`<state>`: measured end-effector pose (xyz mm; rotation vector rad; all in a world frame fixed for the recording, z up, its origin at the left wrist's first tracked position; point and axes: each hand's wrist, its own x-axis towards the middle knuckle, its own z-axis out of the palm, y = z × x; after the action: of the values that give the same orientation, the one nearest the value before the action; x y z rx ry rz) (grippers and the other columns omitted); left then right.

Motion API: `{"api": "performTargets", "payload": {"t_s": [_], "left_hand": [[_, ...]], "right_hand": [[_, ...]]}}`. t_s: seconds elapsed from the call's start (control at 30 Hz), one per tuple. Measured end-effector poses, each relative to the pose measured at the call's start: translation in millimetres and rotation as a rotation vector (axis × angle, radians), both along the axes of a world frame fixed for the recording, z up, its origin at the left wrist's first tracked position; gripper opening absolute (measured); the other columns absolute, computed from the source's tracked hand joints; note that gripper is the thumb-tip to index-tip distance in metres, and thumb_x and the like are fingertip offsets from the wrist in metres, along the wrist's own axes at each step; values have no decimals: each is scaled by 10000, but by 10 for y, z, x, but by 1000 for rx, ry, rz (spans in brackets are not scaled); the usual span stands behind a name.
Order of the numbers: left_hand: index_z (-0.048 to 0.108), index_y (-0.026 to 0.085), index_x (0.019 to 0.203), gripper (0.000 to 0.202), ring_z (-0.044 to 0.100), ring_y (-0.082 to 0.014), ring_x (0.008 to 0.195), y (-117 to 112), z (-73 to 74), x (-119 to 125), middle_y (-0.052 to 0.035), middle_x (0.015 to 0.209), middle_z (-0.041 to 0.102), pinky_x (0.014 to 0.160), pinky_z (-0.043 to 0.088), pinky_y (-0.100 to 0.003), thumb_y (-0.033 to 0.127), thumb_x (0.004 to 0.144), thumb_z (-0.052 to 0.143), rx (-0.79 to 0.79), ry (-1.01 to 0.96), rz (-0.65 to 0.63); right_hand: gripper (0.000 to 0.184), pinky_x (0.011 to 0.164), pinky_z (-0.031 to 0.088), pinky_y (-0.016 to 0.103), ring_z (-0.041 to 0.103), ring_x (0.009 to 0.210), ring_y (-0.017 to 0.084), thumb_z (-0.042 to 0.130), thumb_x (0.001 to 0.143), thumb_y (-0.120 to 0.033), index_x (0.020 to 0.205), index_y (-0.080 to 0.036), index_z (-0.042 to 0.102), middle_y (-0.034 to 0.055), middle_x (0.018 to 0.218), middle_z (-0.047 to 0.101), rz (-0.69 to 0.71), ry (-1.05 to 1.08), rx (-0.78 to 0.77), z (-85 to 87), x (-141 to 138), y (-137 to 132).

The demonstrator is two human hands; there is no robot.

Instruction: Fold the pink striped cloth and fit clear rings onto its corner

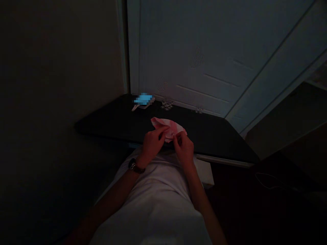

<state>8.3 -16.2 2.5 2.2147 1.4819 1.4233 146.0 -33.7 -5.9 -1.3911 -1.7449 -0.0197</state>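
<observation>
At the near edge of a black table (217, 139), a pink-and-white cloth (176, 126) is held.
It is pinched near its middle by the left hand (153, 141) and at its lower right by the right hand (186, 146); whether anything small is also gripped cannot be told. Clear pieces (167, 104) are clustered behind, with a lit screen (143, 99) to their left.

My left hand (153, 140): pinching this pink-and-white cloth (175, 127), watch (132, 165) on that wrist
My right hand (186, 147): got its near edge
Black tabletop (214, 137): blurry blue glow (143, 98) and some shiny bits (167, 104), kinda dim
</observation>
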Motion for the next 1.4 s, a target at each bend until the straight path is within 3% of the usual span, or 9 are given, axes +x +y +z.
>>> {"api": "performTargets", "payload": {"t_s": [1.4], "left_hand": [[599, 214, 1084, 297, 630, -161, 898, 12, -20, -9, -9, 1067, 659, 795, 466, -238, 174, 832, 447, 25, -8, -12]], "right_hand": [[177, 564, 334, 205, 501, 583, 105, 405, 862, -310, 755, -197, 489, -26, 650, 546, 22, -11, -9, 2, 12, -8]]}}
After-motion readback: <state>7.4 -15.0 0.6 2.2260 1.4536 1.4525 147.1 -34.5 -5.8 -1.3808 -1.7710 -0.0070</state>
